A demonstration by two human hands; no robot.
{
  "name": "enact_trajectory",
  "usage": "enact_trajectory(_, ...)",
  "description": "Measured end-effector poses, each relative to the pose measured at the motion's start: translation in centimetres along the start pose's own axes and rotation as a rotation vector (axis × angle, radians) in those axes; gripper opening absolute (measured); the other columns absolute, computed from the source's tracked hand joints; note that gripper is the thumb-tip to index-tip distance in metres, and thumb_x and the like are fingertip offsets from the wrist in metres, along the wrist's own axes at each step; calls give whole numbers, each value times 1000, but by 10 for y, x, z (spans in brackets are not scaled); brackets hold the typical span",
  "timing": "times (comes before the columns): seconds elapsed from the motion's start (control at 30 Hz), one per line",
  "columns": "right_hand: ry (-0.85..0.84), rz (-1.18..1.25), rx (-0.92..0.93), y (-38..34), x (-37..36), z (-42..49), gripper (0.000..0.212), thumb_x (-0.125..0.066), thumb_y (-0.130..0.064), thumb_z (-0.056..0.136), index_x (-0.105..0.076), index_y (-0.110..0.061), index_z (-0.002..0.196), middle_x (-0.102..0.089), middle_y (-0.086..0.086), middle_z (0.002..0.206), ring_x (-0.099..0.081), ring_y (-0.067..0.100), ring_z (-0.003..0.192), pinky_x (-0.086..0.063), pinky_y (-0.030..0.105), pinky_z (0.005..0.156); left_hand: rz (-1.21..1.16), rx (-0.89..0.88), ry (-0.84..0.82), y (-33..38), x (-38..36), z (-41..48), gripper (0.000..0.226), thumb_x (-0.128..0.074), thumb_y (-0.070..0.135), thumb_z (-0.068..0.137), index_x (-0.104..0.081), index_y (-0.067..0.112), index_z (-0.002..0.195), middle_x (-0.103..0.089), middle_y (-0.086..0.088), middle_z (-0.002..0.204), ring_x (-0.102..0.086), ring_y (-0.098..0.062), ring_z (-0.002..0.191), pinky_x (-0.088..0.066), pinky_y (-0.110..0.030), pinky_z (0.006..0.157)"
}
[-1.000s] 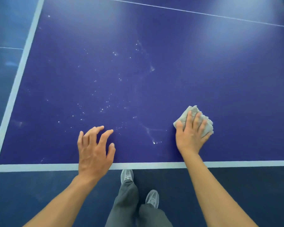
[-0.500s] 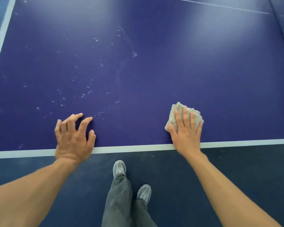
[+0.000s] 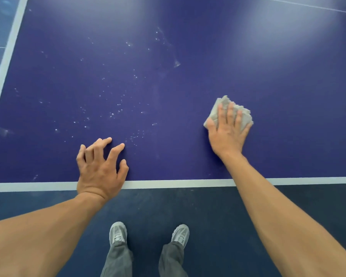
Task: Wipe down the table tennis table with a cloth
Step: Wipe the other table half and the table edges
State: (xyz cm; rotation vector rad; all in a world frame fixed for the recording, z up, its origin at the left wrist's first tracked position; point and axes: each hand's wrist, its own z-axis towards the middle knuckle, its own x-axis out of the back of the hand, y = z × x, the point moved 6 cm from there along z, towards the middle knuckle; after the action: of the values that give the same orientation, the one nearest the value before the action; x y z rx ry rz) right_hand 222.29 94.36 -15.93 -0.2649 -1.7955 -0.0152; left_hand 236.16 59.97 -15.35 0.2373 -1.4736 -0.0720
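My right hand [image 3: 227,134] lies flat, fingers straight, pressing the grey cloth [image 3: 245,116] under it onto the table [image 3: 208,56]. My left hand [image 3: 100,166] rests with fingers spread, holding nothing, white specks [image 3: 112,113] just beyond its fingertips.

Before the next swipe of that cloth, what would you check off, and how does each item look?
1. Cloth held under the right hand: ok. The fingers lie flat across it, pressing it onto the table tennis table.
2. Cloth gathered into a pad: ok. It is bunched, with its edges showing past the fingers.
3. Surface clean: not ok. White specks are scattered to the left of the cloth.
4. Left hand out of the wiping path: probably not ok. Its fingertips rest on the table right beside the nearest specks.
5. Cloth damp enough: cannot tell.
6. Footing: ok. Both shoes are on the floor, just back from the table's white edge line.
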Motion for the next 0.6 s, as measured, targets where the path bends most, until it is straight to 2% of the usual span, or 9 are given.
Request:
enact_trajectory(0.13,-12,-59,426,-61,-37,-108,69,-21,-61,104,-11,-33,166,0,-5,175,4,28,161,3,66,125,-22,-4,13,1,2,-1,51,-39,44,92,-62,19,130,-43,-14,144,-39,-37,138,-13,-61,123)
enact_trajectory(0.23,-20,-103,531,-38,-50,-153,64,-18,-61,107,-12,-36,166,-3,-5,175,0,27,161,-5,66,124,-34,1,6,0,2,0,50,-40,42,92,-61,19,131,-42,-13,145,-38,-37,139,-13,-62,122)
enact_trajectory(0.27,-14,-98,484,-20,-45,-150,64,-17,-61,107,-10,-36,166,-3,-6,175,1,26,161,-4,65,125,-34,3,4,0,2,-1,50,-40,42,92,-61,19,131,-42,-13,145,-39,-37,139,-13,-62,122)
enact_trajectory(0.33,21,-103,265,27,-28,-131,66,-19,-56,107,-7,-31,167,-5,-3,175,-5,28,160,-5,64,125,-46,5,3,1,3,-1,51,-40,42,92,-62,19,131,-42,-13,145,-39,-37,139,-14,-62,122)
enact_trajectory(0.4,62,-56,-101,80,-11,-105,66,-14,-52,106,-3,-27,167,-5,2,175,-6,31,158,-8,67,122,-52,3,7,1,3,-1,51,-40,42,92,-62,19,131,-42,-13,145,-39,-37,139,-14,-63,122)
enact_trajectory(0.47,42,79,-492,109,-5,-89,68,-7,-55,104,3,-30,166,4,2,175,6,29,160,0,69,122,-47,7,2,1,3,-2,50,-41,41,92,-62,18,132,-42,-14,145,-38,-37,139,-14,-63,123)
enact_trajectory(0.5,48,143,-627,108,-5,-85,67,-9,-54,105,3,-30,166,5,4,175,9,31,160,2,70,121,-45,8,-2,1,3,-2,50,-41,41,92,-62,18,132,-42,-14,145,-38,-37,139,-14,-63,123)
enact_trajectory(0.53,61,175,-700,95,-7,-83,66,-13,-51,106,2,-29,167,5,6,175,8,34,160,3,72,120,-46,6,-6,1,3,-2,50,-41,41,93,-62,18,132,-42,-14,145,-38,-37,139,-14,-63,123)
enact_trajectory(0.6,99,137,-614,45,-14,-83,66,-21,-45,108,0,-24,167,2,8,175,2,37,159,0,75,117,-48,6,-16,1,3,-2,50,-42,41,93,-61,18,133,-41,-13,146,-38,-37,140,-14,-63,123)
